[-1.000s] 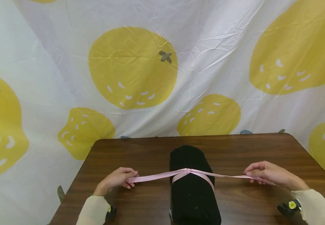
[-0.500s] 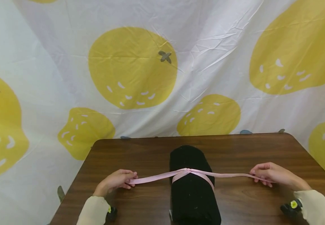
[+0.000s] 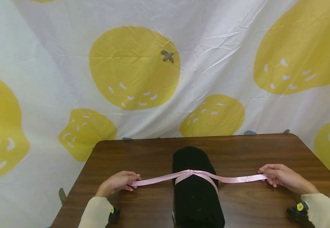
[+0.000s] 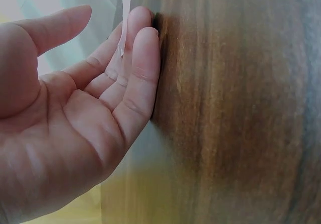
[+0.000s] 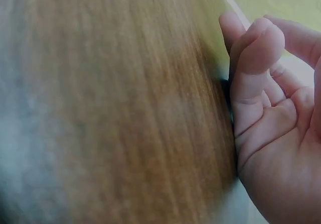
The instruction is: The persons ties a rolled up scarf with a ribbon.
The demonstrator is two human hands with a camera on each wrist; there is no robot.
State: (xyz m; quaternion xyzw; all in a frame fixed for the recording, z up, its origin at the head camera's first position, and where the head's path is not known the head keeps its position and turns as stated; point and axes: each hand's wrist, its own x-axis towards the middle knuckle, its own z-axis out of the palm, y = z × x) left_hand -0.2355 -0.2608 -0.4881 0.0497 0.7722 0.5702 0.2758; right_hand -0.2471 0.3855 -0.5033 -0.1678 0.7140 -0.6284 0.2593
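Observation:
A pink satin ribbon [image 3: 191, 173] goes round a long black cloth-covered roll [image 3: 197, 202] and crosses over itself on top, with two tails running out sideways. My left hand [image 3: 120, 182] is at the end of the left tail. In the left wrist view the thumb [image 4: 62, 27] stands apart from the loosely bent fingers [image 4: 144, 58], and the ribbon end lies against them. My right hand [image 3: 283, 177] pinches the right tail near its tip; that tail sags slightly. In the right wrist view the fingers [image 5: 261, 48] partly hide the ribbon and the thumb's tip.
A dark wood-grain table [image 3: 142, 152] bears the roll. Behind it hangs a white cloth [image 3: 202, 47] printed with yellow fruit. A small white tag [image 3: 174, 217] sticks out at the roll's lower left side. Black devices [image 3: 297, 211] sit at both wrists.
My right hand has slid a little to the right along its tail, reaching the tip, and that tail has turned flat side up. My left hand has hardly moved.

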